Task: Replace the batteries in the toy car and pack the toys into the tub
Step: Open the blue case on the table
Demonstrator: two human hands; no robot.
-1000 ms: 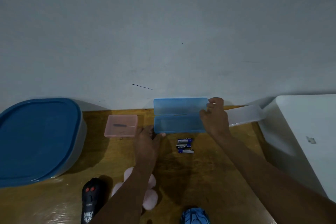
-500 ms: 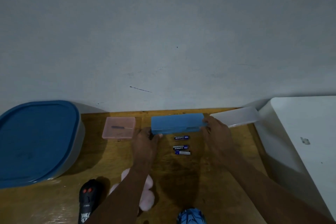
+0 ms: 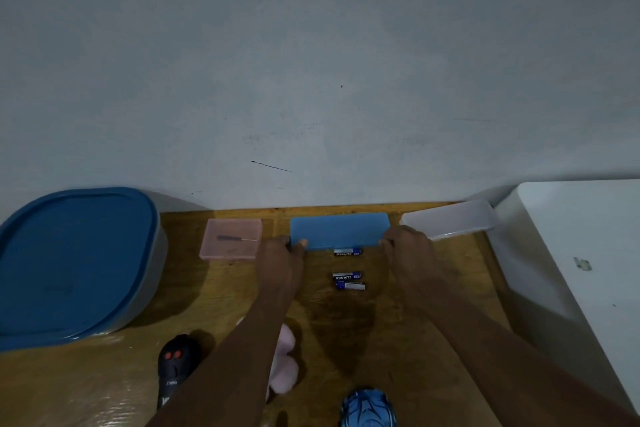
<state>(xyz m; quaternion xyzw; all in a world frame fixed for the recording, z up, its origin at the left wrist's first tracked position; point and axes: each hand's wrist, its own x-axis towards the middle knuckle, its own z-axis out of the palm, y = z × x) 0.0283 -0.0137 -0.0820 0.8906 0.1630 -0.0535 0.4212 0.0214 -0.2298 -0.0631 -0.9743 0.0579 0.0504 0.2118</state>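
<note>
left grip (image 3: 282, 255) and right grip (image 3: 407, 246) each pinch an end of blue case (image 3: 341, 230) | risk: we shove it into nearest battery (image 3: 347, 252), rolling it across worktop (image 3: 346, 329)

From my end this reads as a room in a home. A worn wooden tabletop (image 3: 346, 322) is pushed against a bare, scuffed painted wall (image 3: 311, 80). Far left of the left hand (image 3: 280, 263) sits a blue-lidded storage tub (image 3: 76, 263). A pink plush toy (image 3: 285, 367) lies partly under that forearm. Both hands grip a blue plastic case (image 3: 339, 230), and a white unit (image 3: 571, 253) stands right of the right hand (image 3: 408, 250).
</note>
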